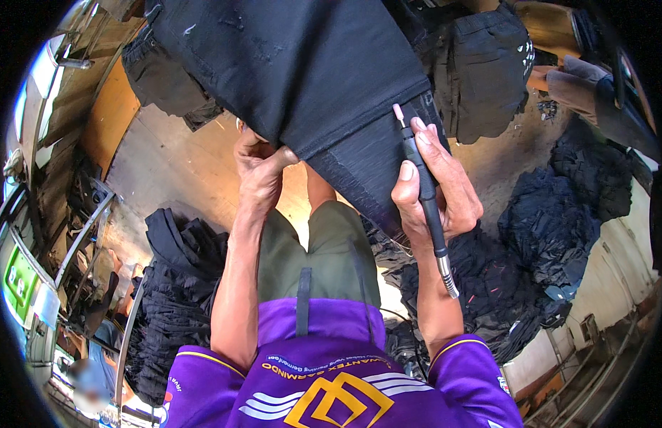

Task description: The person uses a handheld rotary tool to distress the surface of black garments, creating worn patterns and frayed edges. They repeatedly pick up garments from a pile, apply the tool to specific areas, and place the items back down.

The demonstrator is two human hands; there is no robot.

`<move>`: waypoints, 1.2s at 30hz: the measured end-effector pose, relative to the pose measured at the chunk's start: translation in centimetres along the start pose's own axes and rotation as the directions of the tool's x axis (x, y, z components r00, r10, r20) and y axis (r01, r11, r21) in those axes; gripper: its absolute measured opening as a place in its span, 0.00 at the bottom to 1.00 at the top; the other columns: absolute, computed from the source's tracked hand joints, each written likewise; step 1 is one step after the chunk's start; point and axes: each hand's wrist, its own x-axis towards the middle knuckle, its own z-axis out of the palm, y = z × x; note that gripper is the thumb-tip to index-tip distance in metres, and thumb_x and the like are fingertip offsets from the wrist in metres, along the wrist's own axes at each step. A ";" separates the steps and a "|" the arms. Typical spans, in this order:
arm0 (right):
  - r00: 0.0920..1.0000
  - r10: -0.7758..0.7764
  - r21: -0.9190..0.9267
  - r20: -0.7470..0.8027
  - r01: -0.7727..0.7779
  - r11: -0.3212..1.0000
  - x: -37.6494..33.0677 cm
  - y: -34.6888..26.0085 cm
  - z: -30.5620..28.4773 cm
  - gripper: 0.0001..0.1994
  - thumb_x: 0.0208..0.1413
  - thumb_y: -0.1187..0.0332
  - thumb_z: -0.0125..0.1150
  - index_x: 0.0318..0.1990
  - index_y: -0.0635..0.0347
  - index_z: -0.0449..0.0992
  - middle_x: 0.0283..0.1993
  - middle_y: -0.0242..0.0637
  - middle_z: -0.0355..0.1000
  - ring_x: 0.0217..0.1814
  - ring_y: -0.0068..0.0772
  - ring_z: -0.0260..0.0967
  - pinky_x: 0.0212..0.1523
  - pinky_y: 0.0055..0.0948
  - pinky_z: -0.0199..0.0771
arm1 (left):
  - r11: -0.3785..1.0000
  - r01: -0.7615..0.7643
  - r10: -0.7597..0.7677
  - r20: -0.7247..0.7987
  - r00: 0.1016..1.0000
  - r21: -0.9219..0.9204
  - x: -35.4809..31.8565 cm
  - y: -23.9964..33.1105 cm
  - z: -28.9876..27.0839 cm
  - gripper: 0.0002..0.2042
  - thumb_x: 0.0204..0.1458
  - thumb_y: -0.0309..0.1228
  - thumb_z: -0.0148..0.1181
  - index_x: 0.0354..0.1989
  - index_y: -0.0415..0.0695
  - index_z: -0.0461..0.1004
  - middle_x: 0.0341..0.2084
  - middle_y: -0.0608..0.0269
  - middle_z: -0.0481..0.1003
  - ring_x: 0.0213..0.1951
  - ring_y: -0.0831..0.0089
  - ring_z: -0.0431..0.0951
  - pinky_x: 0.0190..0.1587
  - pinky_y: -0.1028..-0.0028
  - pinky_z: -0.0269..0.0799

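Observation:
A black pair of jeans hangs stretched in front of me, its hem at the level of my hands. My left hand grips the lower edge of the cloth at the left. My right hand holds a slim black rotary tool like a pen. Its small pink grinding tip touches the hem band of the jeans. A metal shaft leaves the tool's rear end below my wrist.
Heaps of black garments lie on the floor at left and right. More black clothes hang at upper right. Another person's arm shows at the top right. Metal racks stand along the left.

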 end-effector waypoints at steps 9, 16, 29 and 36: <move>0.998 0.012 -0.055 -0.066 -0.016 0.998 0.3 0.3 0.3 0.15 0.52 0.78 0.67 0.48 0.75 0.85 0.48 0.56 0.86 0.55 0.55 0.86 0.62 0.51 0.87 | 0.998 0.045 -0.045 0.009 0.999 0.039 0.0 0.0 -0.9 0.21 0.42 0.13 0.79 0.47 0.41 0.86 0.50 0.66 0.86 0.53 0.71 0.84 0.61 0.65 0.79; 0.982 0.125 -0.081 -0.144 -0.138 0.987 0.0 -0.5 -0.3 0.15 0.55 0.77 0.67 0.49 0.75 0.85 0.49 0.57 0.86 0.54 0.54 0.87 0.61 0.49 0.87 | 0.999 0.023 -0.024 0.009 1.000 0.045 0.2 0.0 -0.8 0.20 0.44 0.16 0.82 0.47 0.40 0.86 0.50 0.65 0.86 0.54 0.71 0.84 0.62 0.65 0.79; 0.988 0.107 -0.125 -0.115 -0.121 0.985 0.3 0.1 -0.1 0.15 0.57 0.75 0.69 0.50 0.74 0.85 0.48 0.54 0.86 0.52 0.50 0.87 0.62 0.48 0.86 | 0.998 0.006 -0.006 -0.015 1.000 0.065 1.2 -1.0 -1.9 0.17 0.51 0.12 0.75 0.49 0.40 0.85 0.49 0.62 0.86 0.52 0.70 0.86 0.60 0.66 0.82; 0.988 0.092 -0.078 -0.122 -0.102 0.992 -0.3 0.1 -0.3 0.15 0.56 0.75 0.69 0.50 0.75 0.85 0.48 0.55 0.86 0.53 0.53 0.87 0.60 0.46 0.87 | 0.996 0.013 -0.012 -0.002 1.000 0.087 1.1 -1.4 -2.3 0.17 0.53 0.12 0.74 0.50 0.41 0.85 0.49 0.62 0.86 0.50 0.71 0.86 0.59 0.66 0.82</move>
